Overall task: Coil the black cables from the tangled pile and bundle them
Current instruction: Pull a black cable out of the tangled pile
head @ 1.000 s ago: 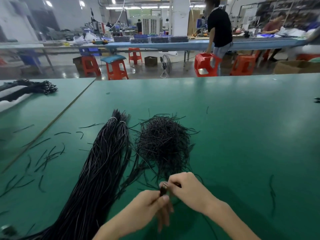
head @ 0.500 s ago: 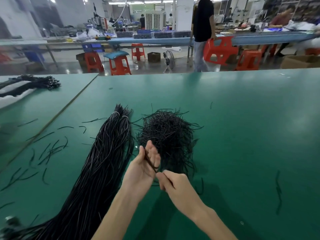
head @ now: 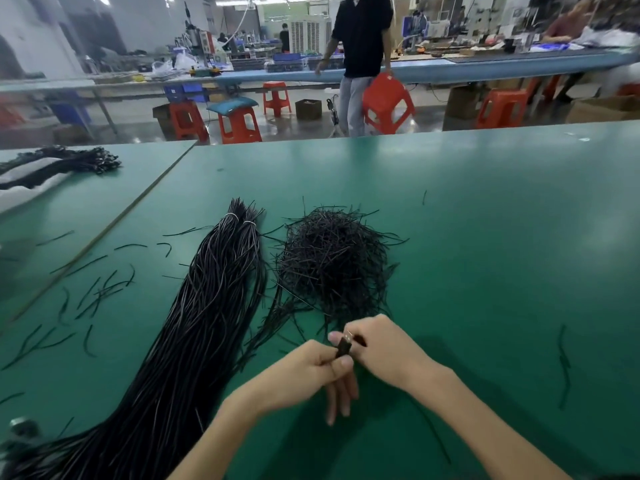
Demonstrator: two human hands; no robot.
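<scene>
Far to my left, on the neighbouring table (head: 104, 209), lies a dark bundle (head: 62, 164), well apart from my work. Nearer, short offcuts (head: 97, 296) are scattered over the green table (head: 485, 237). Beside them runs the long sheaf of black cables (head: 207, 306), laid straight and tied with white bands (head: 231, 216) at its far end.

My left grip (head: 304, 372) pinches the lower end of a small black cable piece (head: 343, 348) between thumb and forefinger, with the other fingers hanging loose below. The piece is held just above the table, near me. Something bright shows at its top, but I cannot tell whether that is a plug. Just beyond my grips sits the tangled pile (head: 332, 261), a springy nest of thin strands with ends sticking out all round.

My right grip (head: 384, 348) is curled onto the upper end of the same piece.

I judge this cable to be light, thin and limp, with enough spring to uncoil if I slacken, and its smooth jacket will slide. It is best held at the stiff end, with the loops pinned under a thumb. Pulling a strand from the pile is likely to drag its neighbours along, so I would draw from a free end.

To my right, a few stray strands (head: 564, 362) lie apart on the table. Past the far edge a person (head: 363, 46) stands by a red stool (head: 384, 102), out of my way.
</scene>
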